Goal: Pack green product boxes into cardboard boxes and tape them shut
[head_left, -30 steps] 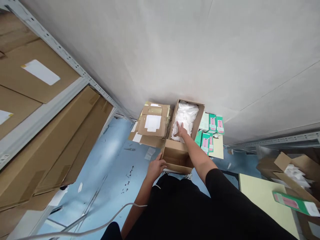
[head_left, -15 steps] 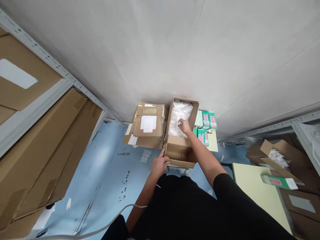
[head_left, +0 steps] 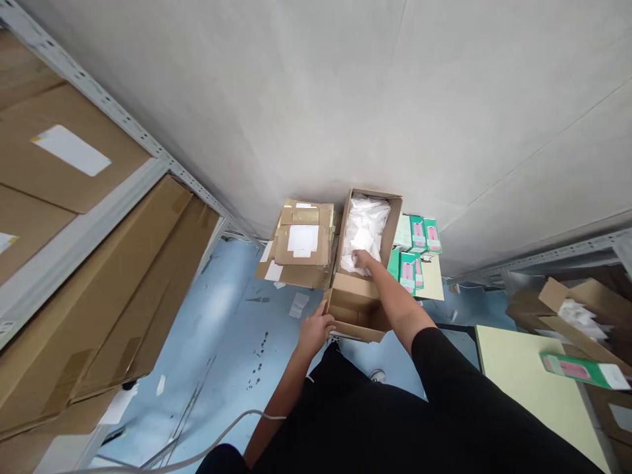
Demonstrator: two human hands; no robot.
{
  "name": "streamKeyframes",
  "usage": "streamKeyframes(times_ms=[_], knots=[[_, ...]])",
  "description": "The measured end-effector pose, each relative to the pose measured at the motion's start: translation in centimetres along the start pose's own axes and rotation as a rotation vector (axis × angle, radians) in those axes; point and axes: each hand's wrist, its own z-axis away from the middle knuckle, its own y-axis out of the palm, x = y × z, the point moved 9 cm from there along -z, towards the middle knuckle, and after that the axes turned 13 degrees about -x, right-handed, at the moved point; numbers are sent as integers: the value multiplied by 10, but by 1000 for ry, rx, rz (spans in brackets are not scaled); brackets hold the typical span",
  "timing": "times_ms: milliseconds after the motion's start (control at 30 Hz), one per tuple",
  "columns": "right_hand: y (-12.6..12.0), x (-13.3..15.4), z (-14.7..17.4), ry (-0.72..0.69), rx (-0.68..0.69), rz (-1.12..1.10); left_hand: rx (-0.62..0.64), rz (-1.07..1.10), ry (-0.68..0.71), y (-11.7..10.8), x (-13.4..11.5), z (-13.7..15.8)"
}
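Note:
My left hand (head_left: 315,329) grips the left side of an open, empty-looking cardboard box (head_left: 363,332), with one finger stretched along its edge. Behind that box stands a longer cardboard box (head_left: 394,220) filled with crumpled white plastic bags (head_left: 366,220). My right hand (head_left: 363,260) reaches into the near end of this box, fingers curled and pinched on a white plastic bag. The fingertips are partly hidden among the bags.
Flattened cardboard (head_left: 281,276) lies stacked at left of the boxes. Green-and-pink product boxes (head_left: 409,271) stand at right. Shelving with large cartons (head_left: 143,276) is on the left; a pale yellow board (head_left: 533,395) bears another green box (head_left: 582,370). A cable (head_left: 232,428) runs at lower left.
My right hand has moved toward the near end of the box of bags. My left hand stays on the empty box, which is tilted a little differently. The view has shifted left.

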Motion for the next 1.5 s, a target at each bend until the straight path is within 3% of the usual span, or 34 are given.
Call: streamKeyframes(times_ms=[133,300,400,500,567,667,767,1000,1133,1300,1500], knots=[[-28,0,3,5,-146,-15,-54,-51,-51,2,-2,9],[-107,-3,43,-42,-433,-269,-113,-83,-63,0,-33,7],[-155,-14,103,-87,-599,-411,-149,-112,-41,-2,-65,4],[-176,-37,187,-118,-687,-480,-181,-123,2,4,-104,6],[-170,-60,245,-109,-672,-488,-202,-106,54,13,-134,7],[-141,-96,324,-78,-522,-456,-207,-78,166,36,-186,9],[-131,-147,401,53,-576,-441,-164,-64,294,68,-245,9],[-158,-266,571,404,-961,-470,10,-7,539,156,-387,22],[-159,-320,657,553,-1180,-445,159,60,682,210,-457,35],[-141,-361,729,754,-1354,-430,343,93,876,286,-529,49],[-121,-397,775,977,-1467,-460,605,168,1099,408,-607,76]])
